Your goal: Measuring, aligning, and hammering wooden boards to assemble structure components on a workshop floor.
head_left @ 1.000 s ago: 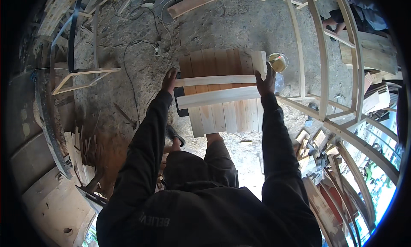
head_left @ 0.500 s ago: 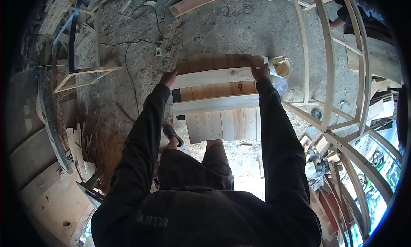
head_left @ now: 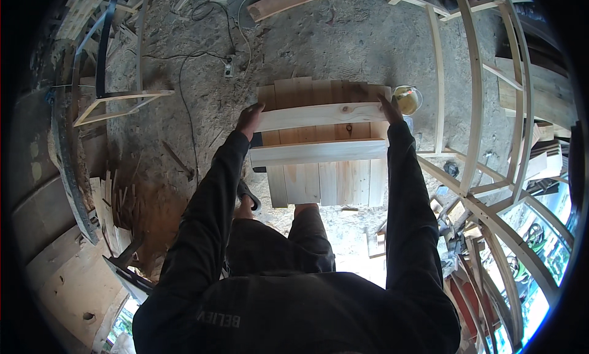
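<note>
A wooden piece made of side-by-side planks [head_left: 328, 183] is in front of my legs, with two pale boards running across it. My left hand [head_left: 250, 119] is closed around the left end of the far pale crossboard [head_left: 322, 114]. At that board's other end, my right hand [head_left: 391, 109] grips with its thumb and fingers, partly hidden by the sleeve. The near crossboard [head_left: 319, 152] lies parallel to it, with brown plank faces showing between the two. A dark patch shows at the piece's left edge.
A white bucket with yellowish contents [head_left: 407, 100] stands beside my right hand. Tall timber framing [head_left: 473, 96] rises on the right, above scrap wood. A cable with a socket box [head_left: 229, 68] crosses the floor at left, near a small wooden frame [head_left: 123, 110]. A curved plank [head_left: 294, 3] lies far ahead.
Both hands and the wooden piece have shifted a little to the right. The piece now covers most of the clear plastic by the bucket. The grip on the crossboard stays the same.
</note>
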`<state>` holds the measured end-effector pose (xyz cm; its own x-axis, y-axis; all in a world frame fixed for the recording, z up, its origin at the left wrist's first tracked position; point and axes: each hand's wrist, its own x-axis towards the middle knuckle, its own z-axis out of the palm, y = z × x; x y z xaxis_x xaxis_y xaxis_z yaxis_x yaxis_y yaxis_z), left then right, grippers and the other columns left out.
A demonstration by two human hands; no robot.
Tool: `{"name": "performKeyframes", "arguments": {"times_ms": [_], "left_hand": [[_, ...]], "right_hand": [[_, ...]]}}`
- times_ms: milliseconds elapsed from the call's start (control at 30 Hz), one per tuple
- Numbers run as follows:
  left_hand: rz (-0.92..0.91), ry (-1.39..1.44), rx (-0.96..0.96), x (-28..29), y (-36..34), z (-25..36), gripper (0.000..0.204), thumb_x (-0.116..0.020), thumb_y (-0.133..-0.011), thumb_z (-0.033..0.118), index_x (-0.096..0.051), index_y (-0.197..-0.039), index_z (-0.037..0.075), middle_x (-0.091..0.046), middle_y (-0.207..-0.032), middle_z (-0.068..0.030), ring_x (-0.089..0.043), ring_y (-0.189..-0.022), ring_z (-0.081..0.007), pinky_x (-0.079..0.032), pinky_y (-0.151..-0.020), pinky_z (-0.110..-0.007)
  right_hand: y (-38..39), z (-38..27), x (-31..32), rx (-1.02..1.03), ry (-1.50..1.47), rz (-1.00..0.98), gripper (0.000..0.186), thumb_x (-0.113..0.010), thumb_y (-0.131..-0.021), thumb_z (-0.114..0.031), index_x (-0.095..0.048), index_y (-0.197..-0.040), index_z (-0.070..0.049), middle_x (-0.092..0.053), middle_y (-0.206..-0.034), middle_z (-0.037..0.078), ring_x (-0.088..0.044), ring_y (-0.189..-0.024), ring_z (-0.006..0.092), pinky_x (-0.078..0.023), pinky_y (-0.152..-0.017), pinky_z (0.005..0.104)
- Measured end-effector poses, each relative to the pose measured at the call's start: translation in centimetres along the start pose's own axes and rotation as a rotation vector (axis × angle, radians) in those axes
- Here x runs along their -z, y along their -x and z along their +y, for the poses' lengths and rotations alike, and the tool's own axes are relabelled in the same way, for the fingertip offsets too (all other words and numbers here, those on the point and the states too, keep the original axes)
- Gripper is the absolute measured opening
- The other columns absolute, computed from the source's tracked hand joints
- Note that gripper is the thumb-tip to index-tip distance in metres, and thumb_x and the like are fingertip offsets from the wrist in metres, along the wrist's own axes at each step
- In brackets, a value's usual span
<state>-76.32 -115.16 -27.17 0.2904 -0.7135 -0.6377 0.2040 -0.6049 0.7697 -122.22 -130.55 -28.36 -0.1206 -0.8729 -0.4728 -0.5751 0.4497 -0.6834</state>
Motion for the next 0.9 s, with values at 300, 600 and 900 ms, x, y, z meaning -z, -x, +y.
{"name": "performKeyframes", "arguments": {"times_ms": [300,600,900], "left_hand": [[-0.13,-0.411,0.015,0.1,-0.5,2.3,0.054,-0.064,-0.095,0.045,-0.065,-0.126,0.0,-0.069,-0.121,-0.0113,-0.062,-0.111,-0.0182,-0.047,-0.095,-0.032],[-0.085,0.099,0.321,2.6,-1.2,1.9,0.064,-0.051,-0.101,0.051,-0.047,-0.146,0.006,-0.055,-0.142,-0.0128,-0.052,-0.13,-0.0236,-0.038,-0.109,-0.034],[-0.019,-0.204,-0.152,-1.9,-0.3,1.2,0.062,-0.048,-0.104,0.043,-0.044,-0.147,-0.002,-0.046,-0.152,-0.0132,-0.044,-0.138,-0.022,-0.03,-0.115,-0.032]], "right_hand": [[-2.1,2.3,0.5,0.006,0.159,-0.249,0.079,-0.064,-0.086,-0.063,-0.06,-0.124,0.006,-0.07,-0.088,0.011,-0.066,-0.077,0.0203,-0.051,-0.078,0.0349],[0.5,4.6,1.9,-0.112,-0.507,-0.02,0.061,-0.057,-0.099,-0.047,-0.054,-0.142,-0.004,-0.055,-0.142,0.009,-0.049,-0.133,0.0216,-0.034,-0.111,0.0312],[-2.0,5.5,0.8,-0.062,-0.186,-0.148,0.073,-0.055,-0.096,-0.056,-0.051,-0.144,-0.002,-0.054,-0.144,0.016,-0.047,-0.137,0.023,-0.031,-0.114,0.032]]}}
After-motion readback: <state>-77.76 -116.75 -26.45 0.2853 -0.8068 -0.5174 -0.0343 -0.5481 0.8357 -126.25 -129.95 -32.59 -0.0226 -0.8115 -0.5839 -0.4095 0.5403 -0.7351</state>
